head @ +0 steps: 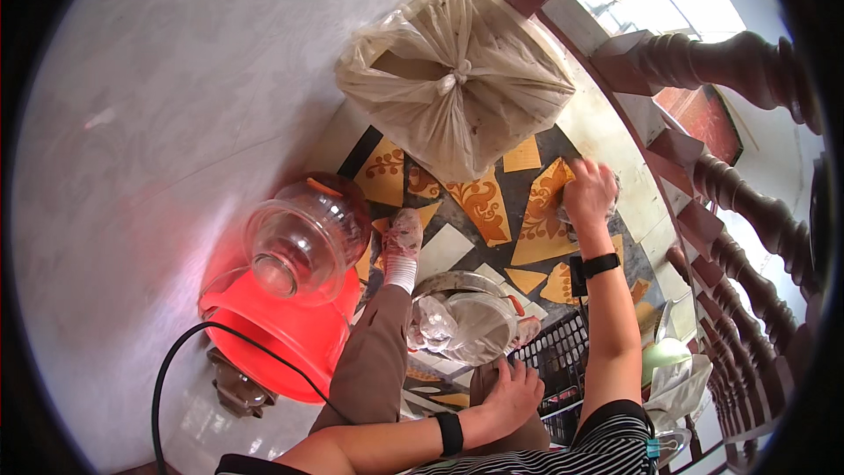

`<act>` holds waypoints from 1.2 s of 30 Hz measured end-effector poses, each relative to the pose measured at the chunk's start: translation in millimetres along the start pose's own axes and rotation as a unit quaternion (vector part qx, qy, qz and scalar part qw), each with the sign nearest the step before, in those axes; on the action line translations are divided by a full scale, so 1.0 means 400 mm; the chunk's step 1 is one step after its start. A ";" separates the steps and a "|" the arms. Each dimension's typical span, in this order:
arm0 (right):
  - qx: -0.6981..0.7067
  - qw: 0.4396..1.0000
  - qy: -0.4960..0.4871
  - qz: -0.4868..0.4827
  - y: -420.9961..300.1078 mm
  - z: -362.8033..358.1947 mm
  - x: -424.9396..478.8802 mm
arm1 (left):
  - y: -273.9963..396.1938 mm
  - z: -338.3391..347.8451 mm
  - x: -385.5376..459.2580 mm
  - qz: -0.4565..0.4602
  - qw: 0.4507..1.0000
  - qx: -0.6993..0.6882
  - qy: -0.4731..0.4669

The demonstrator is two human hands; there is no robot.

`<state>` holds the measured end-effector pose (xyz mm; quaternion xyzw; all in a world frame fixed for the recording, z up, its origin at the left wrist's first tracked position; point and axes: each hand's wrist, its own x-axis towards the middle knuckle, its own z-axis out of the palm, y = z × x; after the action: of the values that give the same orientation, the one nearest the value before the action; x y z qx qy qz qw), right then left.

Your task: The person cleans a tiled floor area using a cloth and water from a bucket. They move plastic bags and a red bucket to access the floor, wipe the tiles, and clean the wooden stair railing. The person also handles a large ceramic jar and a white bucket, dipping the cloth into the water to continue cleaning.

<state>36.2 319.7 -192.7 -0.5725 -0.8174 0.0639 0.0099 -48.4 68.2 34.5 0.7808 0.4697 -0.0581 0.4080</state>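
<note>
My right hand [590, 194] is closed over a crumpled grey-white cloth [567, 216], pressed low at the right edge of the patterned tile floor [547, 204]. Most of the cloth is hidden under the fingers. My left hand [511, 390] rests on my right knee, its fingers a little apart and nothing in it. Just beyond that knee is a round metal pan [461, 282] with orange-red handles, holding a crumpled clear plastic bag [434, 320] and a round translucent lid or container [484, 322]. My socked left foot [402, 234] stands on the tiles.
A large box wrapped in a knotted plastic bag [455, 79] stands ahead. To the left, clear glass bowls [290, 244] lean on a red plastic basin [283, 336] by the wall. A black plastic crate [557, 349] sits at right, near wooden balusters [752, 191]. A black cable [178, 343] loops at left.
</note>
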 end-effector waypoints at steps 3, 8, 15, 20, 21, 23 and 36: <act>0.185 0.967 0.089 -0.150 -0.221 -0.142 0.157 | 0.010 0.024 -0.013 -0.008 1.000 -0.011 -0.004; -0.001 0.952 0.038 -0.304 -0.416 -0.111 0.313 | 0.002 0.008 0.018 -0.013 0.998 -0.042 -0.044; 0.091 0.961 0.013 -0.262 -0.453 -0.150 0.283 | -0.006 0.013 0.007 -0.026 0.998 -0.032 -0.046; 0.134 0.958 0.041 -0.249 -0.434 -0.206 0.254 | 0.000 0.035 0.016 -0.037 0.997 -0.040 -0.052; 0.139 0.960 0.053 -0.237 -0.434 -0.210 0.249 | 0.001 0.035 0.020 -0.035 0.996 -0.047 -0.060; 0.146 0.963 0.064 -0.217 -0.436 -0.216 0.241 | 0.004 0.033 0.016 -0.027 0.997 -0.055 -0.044; 0.283 0.938 0.111 -0.170 -0.448 -0.236 0.208 | 0.004 0.026 0.006 0.002 0.998 -0.031 -0.063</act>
<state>-151.6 346.1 -83.1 -0.4025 -0.8443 0.2257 0.2725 -42.9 62.3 27.3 0.7636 0.4427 -0.0917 0.4610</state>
